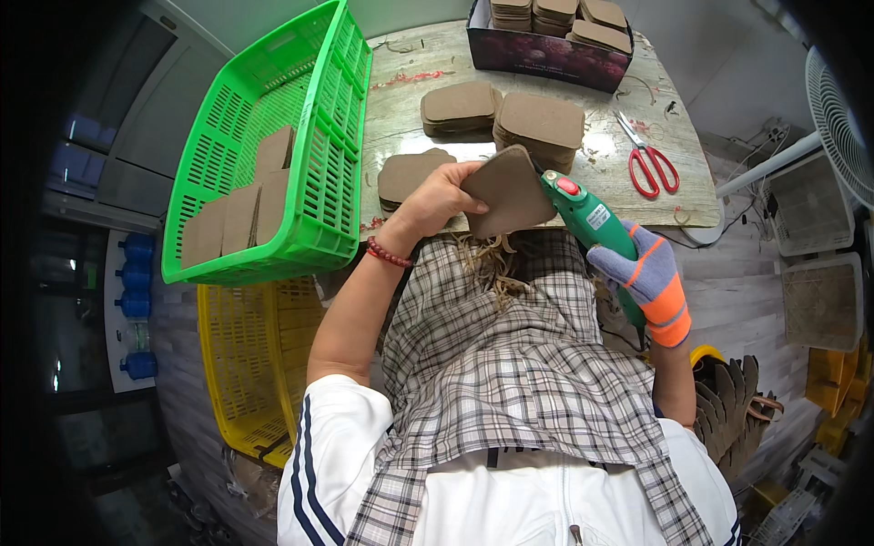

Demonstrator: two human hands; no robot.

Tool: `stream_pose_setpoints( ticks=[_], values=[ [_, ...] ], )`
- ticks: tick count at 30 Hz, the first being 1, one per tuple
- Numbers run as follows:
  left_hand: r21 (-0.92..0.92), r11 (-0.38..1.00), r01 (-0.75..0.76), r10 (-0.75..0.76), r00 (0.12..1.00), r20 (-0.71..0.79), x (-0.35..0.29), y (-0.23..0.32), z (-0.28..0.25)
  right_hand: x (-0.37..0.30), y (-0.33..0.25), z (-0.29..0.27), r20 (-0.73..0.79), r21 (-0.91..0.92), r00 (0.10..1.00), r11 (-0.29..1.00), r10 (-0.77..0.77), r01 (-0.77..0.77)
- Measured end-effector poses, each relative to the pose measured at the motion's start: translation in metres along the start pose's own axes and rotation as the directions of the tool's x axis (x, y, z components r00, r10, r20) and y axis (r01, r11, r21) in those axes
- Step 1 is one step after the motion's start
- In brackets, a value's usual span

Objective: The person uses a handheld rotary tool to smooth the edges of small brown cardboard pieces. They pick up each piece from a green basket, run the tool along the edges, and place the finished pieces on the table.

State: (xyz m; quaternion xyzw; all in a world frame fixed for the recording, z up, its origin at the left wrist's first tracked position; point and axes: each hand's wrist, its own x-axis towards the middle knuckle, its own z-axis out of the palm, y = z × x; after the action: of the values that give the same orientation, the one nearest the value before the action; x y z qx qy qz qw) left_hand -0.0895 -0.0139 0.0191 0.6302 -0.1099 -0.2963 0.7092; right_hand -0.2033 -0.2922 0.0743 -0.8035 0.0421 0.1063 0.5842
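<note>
My bare left hand pinches the left edge of a brown rounded square pad, held tilted just over the table's front edge. In my right hand, gloved in grey and orange, is a green handheld power cutter with a red button. Its front end meets the pad's right edge; the blade itself cannot be made out. Brown trimmings lie in the lap of my checked apron. Beyond the pad stand stacks of similar pads, with a shorter stack beside my left wrist.
A green plastic crate with brown pads stands at the left, above a yellow crate. Red-handled scissors lie on the table's right side. A dark box of pads sits at the back. A white fan stands far right.
</note>
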Motion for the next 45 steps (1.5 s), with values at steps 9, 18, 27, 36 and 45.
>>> stream_pose_setpoints(
  ticks=[9, 18, 27, 36, 45],
  values=[
    [0.34, 0.937, -0.076, 0.113, 0.99, -0.089, -0.004, 0.01, -0.011, 0.007, 0.01, 0.0, 0.07, 0.068, 0.998, 0.998, 0.005, -0.009],
    [0.06, 0.98, -0.189, 0.199, 0.949, -0.246, -0.011, 0.014, -0.028, 0.01, 0.016, 0.004, 0.156, 0.173, 0.984, 0.979, 0.082, -0.108],
    [0.085, 0.98, -0.182, 0.196, 0.958, -0.209, -0.011, 0.016, -0.028, 0.008, 0.017, 0.012, 0.209, 0.133, 0.971, 0.981, 0.115, -0.145],
    [0.23, 0.969, -0.093, 0.106, 0.994, -0.042, -0.009, 0.013, -0.008, 0.011, 0.013, 0.02, 0.226, 0.107, 0.969, 0.986, 0.104, -0.131],
    [0.24, 0.971, 0.011, -0.004, 1.0, -0.03, -0.023, 0.009, 0.011, 0.022, 0.017, 0.035, 0.234, 0.13, 0.972, 0.991, 0.011, -0.043]
  ],
)
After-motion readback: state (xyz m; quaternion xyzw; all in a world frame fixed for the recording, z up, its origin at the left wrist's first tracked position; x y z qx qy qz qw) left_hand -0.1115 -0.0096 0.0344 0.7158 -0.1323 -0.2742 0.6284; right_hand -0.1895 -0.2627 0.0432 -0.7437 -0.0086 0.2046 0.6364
